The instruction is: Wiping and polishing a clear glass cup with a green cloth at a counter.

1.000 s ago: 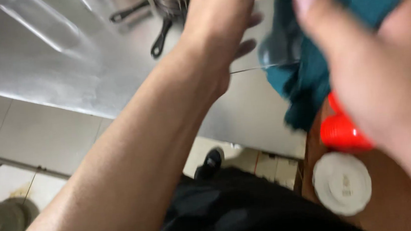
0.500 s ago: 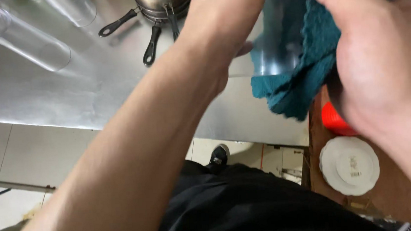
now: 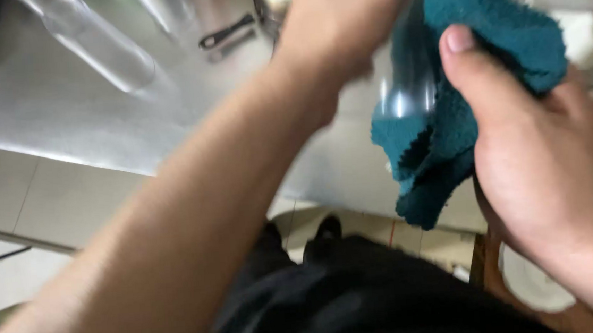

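Holding one clear glass (image 3: 408, 75) at top middle, the left hand (image 3: 342, 24) grips tight; the right hand (image 3: 540, 170) pinches one blue cloth (image 3: 446, 121) against it.

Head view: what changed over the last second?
The view tilted: the steel counter fills more of the frame, and a clear glass lying on it came into sight. Unchanged: left hand holds a glass, right hand presses the teal cloth around it.

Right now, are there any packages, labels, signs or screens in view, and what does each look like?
No labels, signs or screens show.
Possible package: a round white lid or container top, bottom right under the right hand; too cut off to be sure.
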